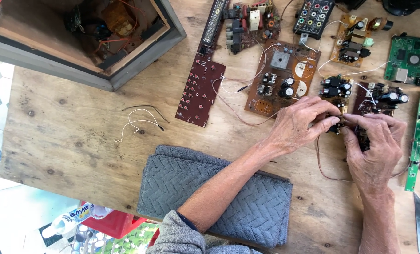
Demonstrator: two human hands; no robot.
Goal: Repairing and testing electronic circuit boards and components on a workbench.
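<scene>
My left hand (pixel 298 123) and my right hand (pixel 375 146) meet over a small dark circuit board (pixel 342 92) with black capacitors and knobs on the wooden table (pixel 78 136). Both hands pinch a small dark part (pixel 334 125) at that board's near edge, fingertips touching it from either side. A thin brown wire (pixel 324 164) loops from under the hands toward me. A larger brown circuit board (pixel 281 77) with capacitors lies just left of my left hand.
A grey folded towel (pixel 172 188) lies under my left forearm. A dark red perforated board (pixel 199 89), loose wires (pixel 139 120), green boards (pixel 411 57) at right, an open wooden case (pixel 83 33) at top left, and a knife blade (pixel 419 226) at bottom right.
</scene>
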